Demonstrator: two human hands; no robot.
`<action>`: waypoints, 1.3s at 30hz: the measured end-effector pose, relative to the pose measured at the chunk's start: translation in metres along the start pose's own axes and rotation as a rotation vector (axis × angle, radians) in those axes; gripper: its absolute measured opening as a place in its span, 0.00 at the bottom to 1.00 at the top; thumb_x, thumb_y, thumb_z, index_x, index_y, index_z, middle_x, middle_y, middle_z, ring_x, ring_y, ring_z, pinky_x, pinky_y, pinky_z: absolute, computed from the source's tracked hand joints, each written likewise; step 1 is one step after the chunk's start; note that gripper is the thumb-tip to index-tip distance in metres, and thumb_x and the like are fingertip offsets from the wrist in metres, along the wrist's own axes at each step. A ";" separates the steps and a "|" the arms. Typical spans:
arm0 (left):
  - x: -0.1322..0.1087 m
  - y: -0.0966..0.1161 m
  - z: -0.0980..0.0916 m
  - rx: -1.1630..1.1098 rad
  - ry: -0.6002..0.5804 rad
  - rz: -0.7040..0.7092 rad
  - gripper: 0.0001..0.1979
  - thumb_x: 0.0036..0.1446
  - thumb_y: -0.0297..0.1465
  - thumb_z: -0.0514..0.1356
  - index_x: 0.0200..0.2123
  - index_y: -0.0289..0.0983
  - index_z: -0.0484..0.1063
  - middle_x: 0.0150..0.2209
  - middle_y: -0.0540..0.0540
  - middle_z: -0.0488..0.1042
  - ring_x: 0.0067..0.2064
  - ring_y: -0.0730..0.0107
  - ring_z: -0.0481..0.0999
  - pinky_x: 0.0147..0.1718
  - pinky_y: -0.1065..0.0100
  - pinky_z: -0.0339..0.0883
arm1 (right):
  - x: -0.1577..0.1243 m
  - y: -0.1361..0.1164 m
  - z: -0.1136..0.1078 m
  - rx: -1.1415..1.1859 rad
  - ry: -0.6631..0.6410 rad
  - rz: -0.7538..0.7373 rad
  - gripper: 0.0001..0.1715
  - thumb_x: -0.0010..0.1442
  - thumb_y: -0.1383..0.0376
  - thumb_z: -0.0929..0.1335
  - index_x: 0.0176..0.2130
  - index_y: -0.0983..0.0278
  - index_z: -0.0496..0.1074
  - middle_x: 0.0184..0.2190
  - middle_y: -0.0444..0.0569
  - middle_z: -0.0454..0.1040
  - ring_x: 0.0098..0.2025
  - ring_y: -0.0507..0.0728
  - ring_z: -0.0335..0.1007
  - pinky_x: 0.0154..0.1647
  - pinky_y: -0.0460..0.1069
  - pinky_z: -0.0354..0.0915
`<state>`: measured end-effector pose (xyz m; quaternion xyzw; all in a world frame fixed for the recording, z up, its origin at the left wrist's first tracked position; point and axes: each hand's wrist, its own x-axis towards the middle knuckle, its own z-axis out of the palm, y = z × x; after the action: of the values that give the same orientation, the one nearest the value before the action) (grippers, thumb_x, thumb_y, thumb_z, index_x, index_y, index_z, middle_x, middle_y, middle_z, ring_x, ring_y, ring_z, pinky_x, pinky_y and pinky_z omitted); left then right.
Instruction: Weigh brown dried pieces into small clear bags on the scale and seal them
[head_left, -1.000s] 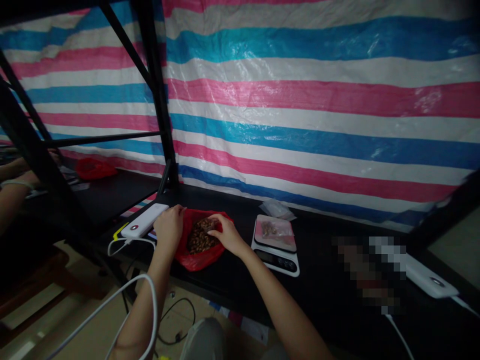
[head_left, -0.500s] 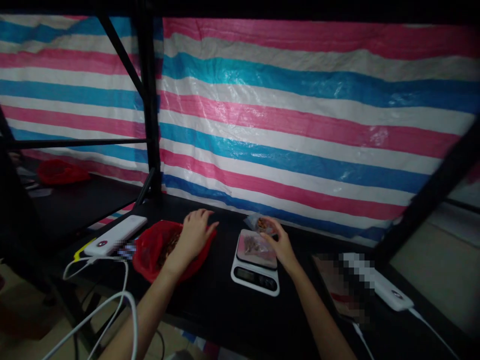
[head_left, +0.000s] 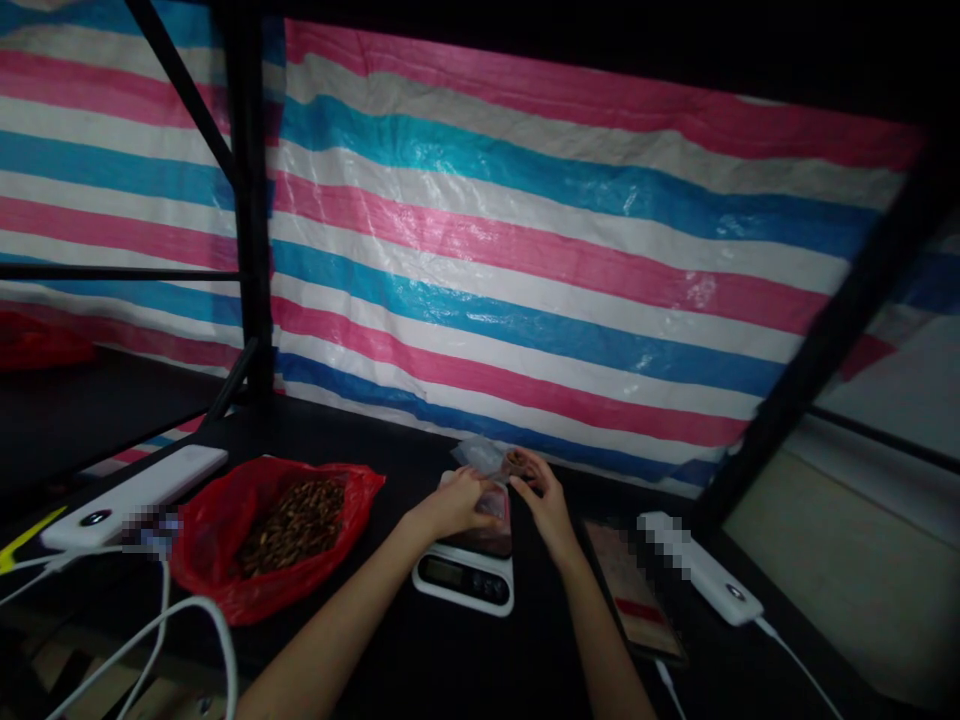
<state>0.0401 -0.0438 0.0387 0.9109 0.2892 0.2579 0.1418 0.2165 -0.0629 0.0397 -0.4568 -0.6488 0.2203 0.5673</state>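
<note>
My right hand (head_left: pixel 546 505) has its fingers closed round a small clear plastic bag (head_left: pixel 480 455) with brown pieces (head_left: pixel 516 462) in it, just behind the kitchen scale (head_left: pixel 463 578). Over the scale's platform reaches my left hand (head_left: pixel 454 502), thumb and fingers bent but apart. It covers much of the platform and the clear plastic lying there, so what its fingertips touch is unclear. Left of the scale lies an open red plastic bag (head_left: pixel 217 535) holding many small brown pieces (head_left: pixel 296 520), their kind too dim to make out.
A white power bank (head_left: pixel 139 495) with looping white cables (head_left: pixel 217 620) lies at the left. A phone or tablet (head_left: pixel 630 590) and another white device (head_left: pixel 724 585) lie at the right, both cabled. Black frame posts (head_left: pixel 251 210) and a striped sheet (head_left: pixel 525 260) bound the table.
My left hand has moved right, from above the red bag to the scale, uncovering the brown pieces. My right hand still holds the small bag. The whole view has shifted.
</note>
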 end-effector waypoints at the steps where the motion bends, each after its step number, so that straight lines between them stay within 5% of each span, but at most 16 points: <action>1: -0.001 0.000 0.001 0.004 0.006 0.006 0.23 0.47 0.41 0.61 0.47 0.41 0.68 0.49 0.43 0.69 0.54 0.58 0.63 0.55 0.60 0.48 | 0.000 0.000 0.000 0.002 0.002 0.001 0.24 0.49 0.59 0.68 0.47 0.62 0.66 0.46 0.53 0.71 0.45 0.61 0.68 0.39 0.53 0.62; 9: 0.002 -0.004 0.004 -0.135 0.087 -0.028 0.25 0.43 0.40 0.64 0.46 0.40 0.69 0.47 0.43 0.71 0.52 0.59 0.65 0.58 0.56 0.43 | 0.000 -0.002 0.000 -0.026 0.015 0.006 0.25 0.48 0.59 0.68 0.46 0.62 0.68 0.45 0.52 0.72 0.42 0.60 0.69 0.37 0.52 0.63; 15: 0.006 -0.010 0.004 -0.775 0.296 -0.134 0.22 0.45 0.37 0.63 0.44 0.33 0.70 0.45 0.39 0.72 0.46 0.61 0.71 0.48 0.62 0.61 | 0.001 -0.001 -0.011 0.025 0.041 0.014 0.26 0.51 0.58 0.67 0.50 0.60 0.66 0.49 0.52 0.69 0.47 0.60 0.66 0.43 0.54 0.63; 21: 0.006 -0.009 0.007 -1.182 0.353 -0.158 0.24 0.44 0.39 0.64 0.43 0.32 0.70 0.45 0.37 0.72 0.47 0.60 0.72 0.49 0.61 0.60 | -0.001 -0.007 -0.007 0.166 0.009 0.017 0.26 0.52 0.57 0.66 0.50 0.59 0.63 0.48 0.51 0.68 0.46 0.57 0.68 0.47 0.54 0.63; 27: 0.006 -0.008 0.009 -1.272 0.322 -0.237 0.27 0.39 0.42 0.66 0.42 0.31 0.71 0.42 0.37 0.74 0.44 0.60 0.73 0.46 0.63 0.62 | -0.003 -0.010 -0.001 0.211 0.020 -0.013 0.18 0.49 0.59 0.69 0.41 0.59 0.65 0.42 0.48 0.70 0.44 0.56 0.68 0.45 0.51 0.65; 39: 0.006 -0.005 0.010 -1.332 0.303 -0.287 0.26 0.37 0.38 0.68 0.40 0.31 0.72 0.41 0.39 0.75 0.40 0.64 0.74 0.41 0.68 0.63 | -0.006 -0.014 0.001 0.206 -0.024 -0.092 0.20 0.53 0.64 0.68 0.46 0.59 0.64 0.48 0.50 0.70 0.49 0.56 0.65 0.51 0.54 0.61</action>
<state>0.0482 -0.0375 0.0306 0.5366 0.2037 0.4834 0.6610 0.2108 -0.0748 0.0476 -0.3632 -0.6498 0.2649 0.6129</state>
